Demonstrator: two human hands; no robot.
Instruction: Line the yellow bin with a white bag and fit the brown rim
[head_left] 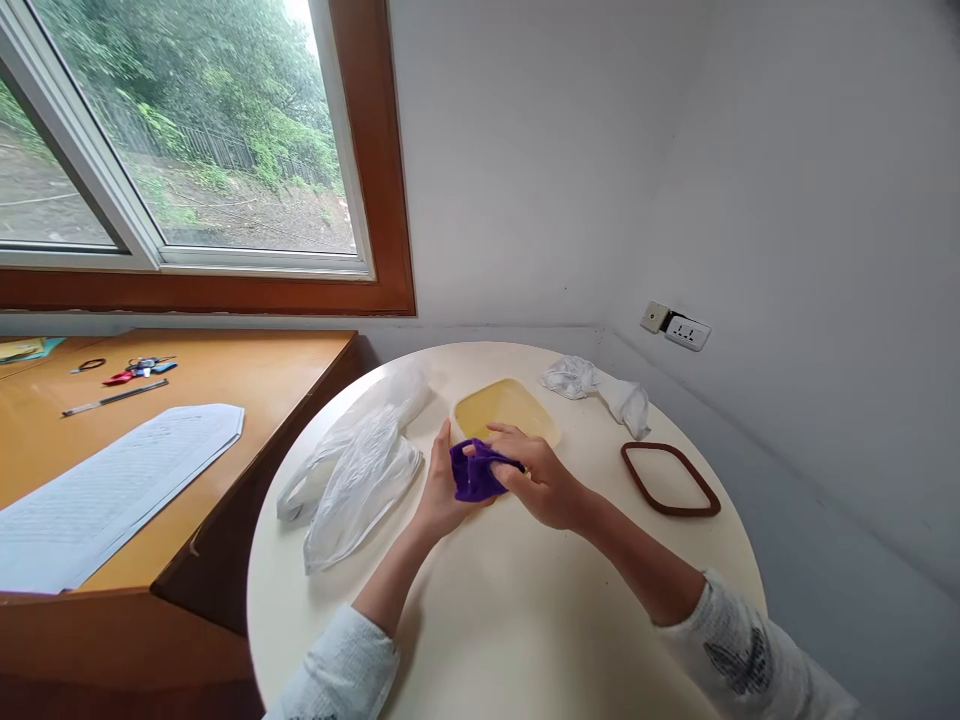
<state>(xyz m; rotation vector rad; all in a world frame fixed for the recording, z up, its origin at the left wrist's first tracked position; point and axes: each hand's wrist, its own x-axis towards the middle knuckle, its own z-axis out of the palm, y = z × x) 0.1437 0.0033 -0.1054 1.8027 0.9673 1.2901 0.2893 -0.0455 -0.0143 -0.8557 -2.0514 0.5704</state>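
A yellow square plastic container (499, 405) stands near the middle of the round white table (555, 620). My left hand (442, 495) is closed on its near left side, thumb up along the rim; the other fingers are mostly hidden. A purple cloth (476, 472) hangs over the near edge of the container. My right hand (536, 475) pinches this cloth between thumb and fingers from the right. On the table's right side lies a brown, see-through-centred lid or frame (636, 475) with rounded corners.
Crumpled clear plastic bags (367, 470) lie on the left of the table, and another white plastic bag (600, 385) at the back right. A wooden desk (285, 365) on the left bears papers (142, 470), a pen (112, 398) and keys (142, 370). A wall socket (686, 332) is at right.
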